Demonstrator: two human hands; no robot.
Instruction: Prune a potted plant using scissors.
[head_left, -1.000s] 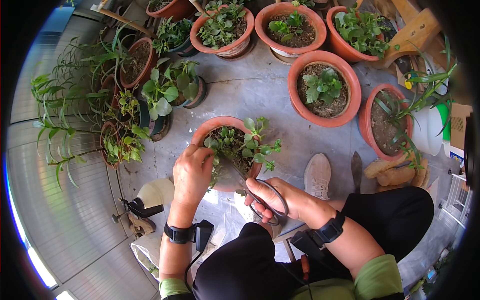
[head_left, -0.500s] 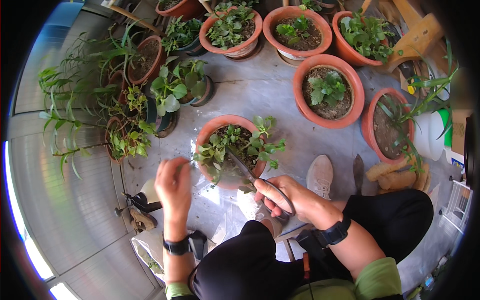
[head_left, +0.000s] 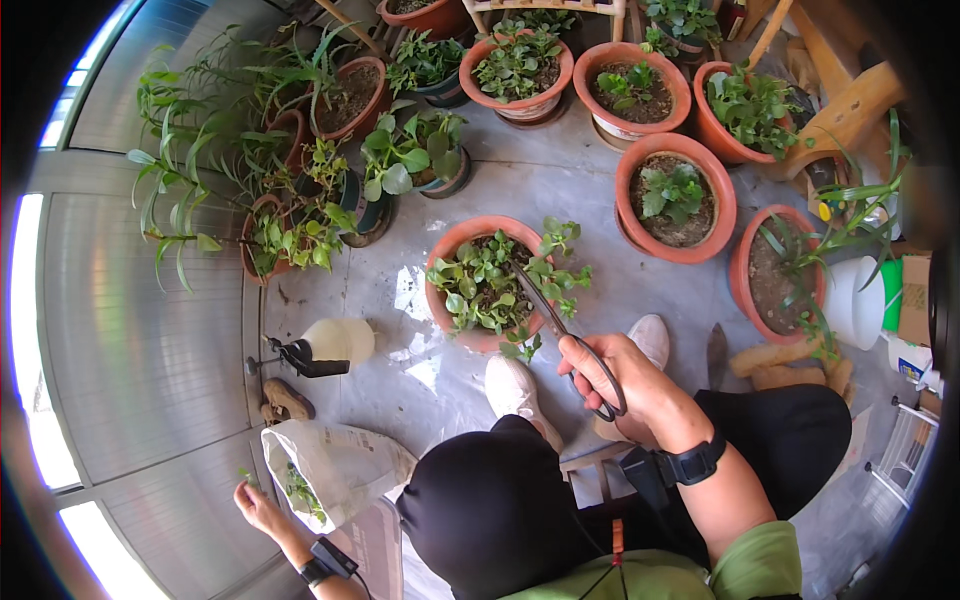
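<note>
My right hand (head_left: 612, 375) is closed round the looped handles of dark scissors (head_left: 545, 303). Their blades reach over the terracotta pot (head_left: 437, 290) in front of me, their tips among the leaves of the green leafy plant (head_left: 478, 272). Far out to the lower left, my left hand (head_left: 262, 508) pinches a small green sprig (head_left: 247, 477). Beside it, a whitish bag (head_left: 355, 462) leans with its mouth toward the hand, and green cuttings (head_left: 300, 492) show inside.
A spray bottle (head_left: 338, 342) lies left of the pot, near brown shoes (head_left: 287, 399). Several potted plants ring the floor, including a terracotta pot (head_left: 722, 225) to the right. A white bucket (head_left: 853, 290) stands at the far right. My white shoe (head_left: 512, 388) is just below the middle pot.
My left hand has swung from beside the pot down and left to the bag, carrying a sprig. My right hand still holds the scissors over the plant. The view has shifted left.
</note>
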